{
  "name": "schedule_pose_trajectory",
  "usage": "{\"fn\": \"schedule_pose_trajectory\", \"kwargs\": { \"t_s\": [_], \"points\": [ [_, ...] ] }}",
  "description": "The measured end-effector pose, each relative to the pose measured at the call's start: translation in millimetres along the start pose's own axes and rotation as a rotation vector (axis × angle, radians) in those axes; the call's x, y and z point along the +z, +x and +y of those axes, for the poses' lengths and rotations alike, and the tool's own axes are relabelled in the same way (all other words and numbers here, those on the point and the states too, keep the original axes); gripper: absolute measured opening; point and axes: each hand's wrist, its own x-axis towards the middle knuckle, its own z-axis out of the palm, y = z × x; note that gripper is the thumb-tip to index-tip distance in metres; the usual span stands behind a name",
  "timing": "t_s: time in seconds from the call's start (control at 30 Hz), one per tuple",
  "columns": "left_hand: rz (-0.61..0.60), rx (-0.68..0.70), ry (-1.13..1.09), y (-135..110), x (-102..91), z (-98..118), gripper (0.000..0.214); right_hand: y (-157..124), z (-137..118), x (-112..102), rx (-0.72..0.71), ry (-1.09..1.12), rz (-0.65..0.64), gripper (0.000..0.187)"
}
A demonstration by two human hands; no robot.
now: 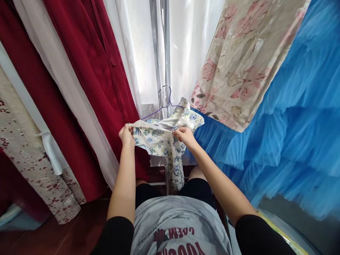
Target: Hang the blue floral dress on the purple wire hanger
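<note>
A white blouse [156,140] with a blue and yellow flower print hangs in front of me on a purple hanger [152,115]. My left hand [126,135] pinches the fabric at the left, by its upper edge. Closer to the middle, my right hand [184,136] is closed on the front edge of the same blouse. The cloth is stretched between the two hands. Its right shoulder and collar still lie over the hanger, while the hanger's left arm shows bare above the cloth. A gathered part droops below my right hand.
Dark red cloth [79,71] and white curtains [186,53] hang behind. To the right are a beige floral cloth [239,71] and blue ruffled tulle [287,131]. A grey metal pole [166,49] stands behind the hanger. Red-brown floor tiles [71,230] show at lower left.
</note>
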Motion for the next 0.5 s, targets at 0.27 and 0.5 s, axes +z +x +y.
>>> {"fn": "schedule_pose_trajectory", "kwargs": {
  "t_s": [0.27,0.5],
  "points": [
    [-0.129,-0.252,0.056,-84.8,-31.4,-88.7,0.03,-12.0,38.7,-28.2,0.109,0.136,0.259,0.021],
    [-0.477,-0.098,0.026,-128.6,22.9,-88.8,0.029,-39.5,72.4,-101.0,0.148,0.069,0.515,0.032]
  ]
}}
